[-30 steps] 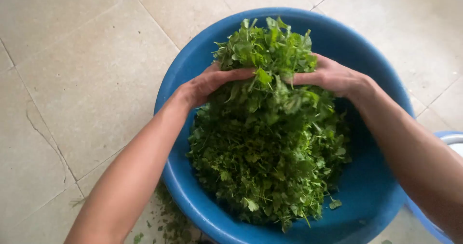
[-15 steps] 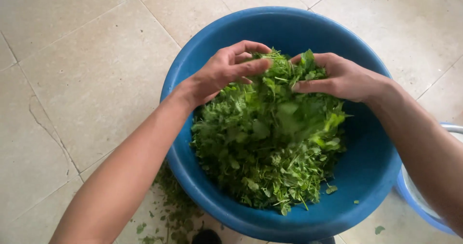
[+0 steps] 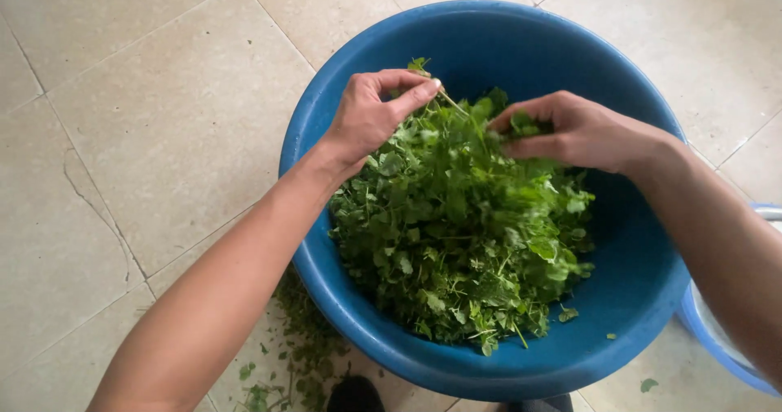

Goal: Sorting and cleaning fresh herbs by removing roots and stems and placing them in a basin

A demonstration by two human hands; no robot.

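Observation:
A large blue plastic basin (image 3: 521,46) sits on a tiled floor and holds a heap of green leafy herbs (image 3: 456,233). My left hand (image 3: 371,115) rests on the far left side of the heap, thumb and fingers pinched on a thin stem with leaves. My right hand (image 3: 570,131) is over the far right side of the heap, fingers closed on a small bunch of leaves. Both forearms reach in from the bottom corners.
Scattered green leaf scraps (image 3: 297,355) lie on the beige floor tiles (image 3: 147,135) just left of the basin's near side. The rim of a second blue container (image 3: 717,339) shows at the right edge. A dark object (image 3: 354,394) sits at the bottom edge.
Both hands have let the big lifted handful settle back into the heap and shifted slightly toward the basin's far side, now pinching smaller bits of greens.

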